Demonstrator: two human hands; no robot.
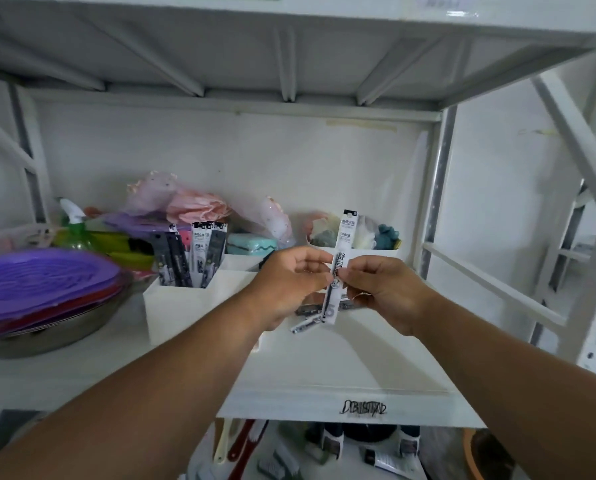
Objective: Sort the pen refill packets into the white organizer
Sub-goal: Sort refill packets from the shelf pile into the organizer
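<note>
Both hands hold one white pen refill packet [345,233] upright in front of me, above the shelf. My left hand [291,282] pinches its left edge at mid-height and my right hand [381,289] pinches its right edge. The white organizer [182,306] stands on the shelf to the left, and its near-left compartment holds several upright black and white refill packets [192,256]. More loose refill packets [307,323] lie flat on the shelf just under my hands, partly hidden by them.
Purple plastic lids [43,282] are stacked on a metal bowl [54,332] at the left. Bagged pink items [192,206], a teal case [249,242] and a green bottle [76,230] crowd the back. A shelf post [436,199] rises on the right. Toothbrushes and tubes lie on the shelf below.
</note>
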